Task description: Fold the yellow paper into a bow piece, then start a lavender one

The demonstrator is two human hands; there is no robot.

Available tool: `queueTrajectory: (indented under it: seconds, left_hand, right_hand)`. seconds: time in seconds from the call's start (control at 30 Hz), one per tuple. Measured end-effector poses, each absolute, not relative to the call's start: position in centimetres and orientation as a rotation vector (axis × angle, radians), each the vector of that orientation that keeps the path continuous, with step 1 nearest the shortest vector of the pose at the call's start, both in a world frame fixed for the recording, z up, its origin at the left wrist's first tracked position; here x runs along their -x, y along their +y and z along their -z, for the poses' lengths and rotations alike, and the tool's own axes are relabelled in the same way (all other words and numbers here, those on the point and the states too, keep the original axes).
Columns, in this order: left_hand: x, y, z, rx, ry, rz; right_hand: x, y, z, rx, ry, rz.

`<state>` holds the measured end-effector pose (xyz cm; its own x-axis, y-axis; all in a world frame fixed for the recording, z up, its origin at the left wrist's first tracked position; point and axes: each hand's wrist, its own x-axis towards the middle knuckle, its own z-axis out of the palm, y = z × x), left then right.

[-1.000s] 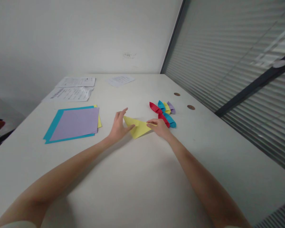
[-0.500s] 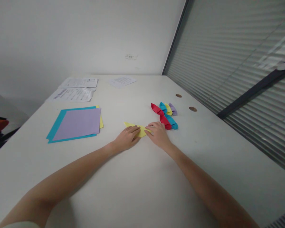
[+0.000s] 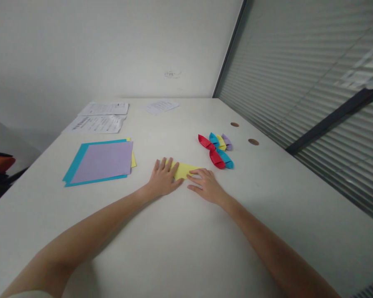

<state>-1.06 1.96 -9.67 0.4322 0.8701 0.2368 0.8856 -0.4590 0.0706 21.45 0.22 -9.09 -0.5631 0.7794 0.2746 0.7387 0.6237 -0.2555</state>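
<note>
A folded piece of yellow paper (image 3: 183, 170) lies flat on the white table in front of me, partly covered by both hands. My left hand (image 3: 163, 178) rests over its left end with the fingers spread. My right hand (image 3: 207, 184) is at its right end, fingers apart, the fingertips touching the paper. To the right and beyond my right hand sit folded paper pieces shaped like bows: a red one (image 3: 211, 150), a blue one (image 3: 224, 157), and parts of a yellow one (image 3: 220, 142) and a purple one (image 3: 227, 142).
On the left lies a stack of paper sheets, a purple sheet (image 3: 105, 161) over a blue sheet (image 3: 73, 165), with a yellow edge (image 3: 133, 159) showing. Printed papers (image 3: 98, 123) lie at the back left. Two round holes (image 3: 253, 142) are near the table's right edge, beside window blinds (image 3: 298, 82).
My left hand has shifted slightly left and spread its fingers. My right hand has lowered and opened out. The yellow paper's pointed left tip is now covered, and its visible shape looks more like a strip.
</note>
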Motion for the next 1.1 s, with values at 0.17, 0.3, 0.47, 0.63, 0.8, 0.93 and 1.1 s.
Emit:
queueTrajectory:
  seconds: [0.17,0.3,0.47,0.63,0.8,0.93,1.1]
  left_hand:
    - [1.0,1.9,9.5,2.545,-1.715,0.312]
    - [1.1,1.7,9.8,2.566,-1.602,0.489]
    - [1.0,1.6,10.0,2.79,-1.301,0.676]
    - [1.1,1.9,10.3,2.835,-1.313,0.625]
    - [1.3,2.2,10.6,2.838,-1.304,0.589]
    - [1.4,2.4,10.7,2.814,-1.258,0.691]
    - [1.4,2.4,10.4,2.823,-1.229,0.74]
  right_hand:
    - [-21.5,0.2,9.3,1.229,-2.489,-0.157]
    - [-21.5,0.1,9.3,1.216,-2.488,-0.163]
    - [-21.4,0.2,9.1,1.197,-2.5,-0.148]
    - [-23.3,1.2,8.9,1.173,-2.533,-0.077]
    - [-25.1,1.9,9.5,1.327,-2.398,0.019]
    - [-24.4,1.3,9.5,1.346,-2.319,0.087]
    - [-23.3,0.7,9.3,1.216,-2.345,0.065]
